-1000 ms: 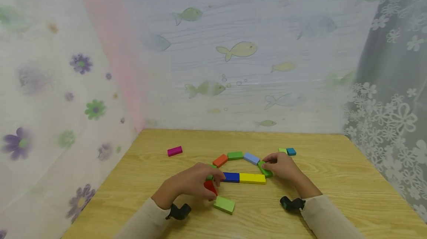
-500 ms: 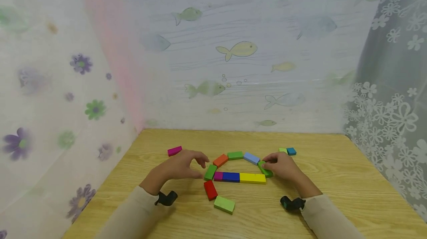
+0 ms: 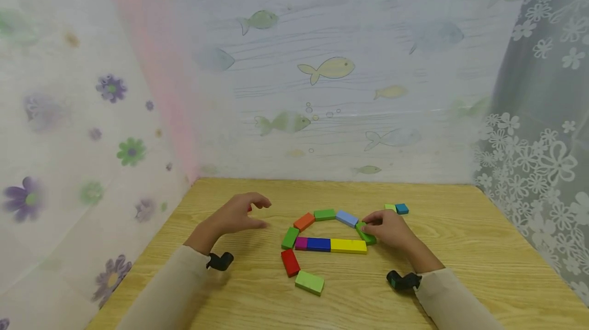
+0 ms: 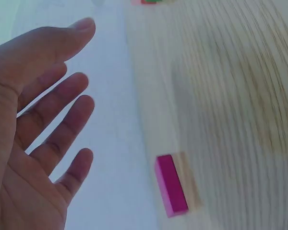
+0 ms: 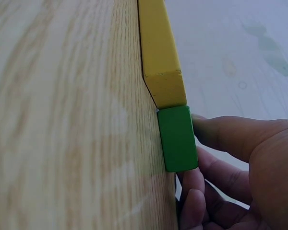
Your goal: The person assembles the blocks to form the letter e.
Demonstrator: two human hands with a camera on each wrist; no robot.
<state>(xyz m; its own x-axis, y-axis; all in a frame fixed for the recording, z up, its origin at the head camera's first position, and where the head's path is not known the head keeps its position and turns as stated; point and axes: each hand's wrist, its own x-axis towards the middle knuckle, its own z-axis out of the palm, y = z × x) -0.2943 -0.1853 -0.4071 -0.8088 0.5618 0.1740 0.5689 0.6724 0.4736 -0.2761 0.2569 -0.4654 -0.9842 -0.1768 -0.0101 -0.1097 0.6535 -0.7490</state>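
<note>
My left hand (image 3: 234, 216) is in the air at the left of the table, its fingers spread and holding nothing. Below it lies a magenta block (image 4: 172, 186), almost wholly hidden behind that hand in the head view. With thumb and fingers my right hand (image 3: 390, 228) pinches a green block (image 3: 366, 236) at the right end of an arch. In the right wrist view this green block's end (image 5: 177, 139) sits right at the corner of a long yellow block (image 5: 161, 48). The arch also has light blue (image 3: 347, 218), green (image 3: 324, 215), orange (image 3: 304, 222) and green (image 3: 290, 238) blocks.
Inside the arch, a short magenta block (image 3: 301, 243) and a blue block (image 3: 318, 244) continue the yellow one's row. A red block (image 3: 290, 262) and a light green block (image 3: 310, 283) lie nearer. Behind my right hand are a lime block (image 3: 390, 207) and a teal block (image 3: 402, 209).
My left hand has moved from beside the red block back and left, over toward the magenta block, uncovering the arch's left end. My right hand stays at the green block.
</note>
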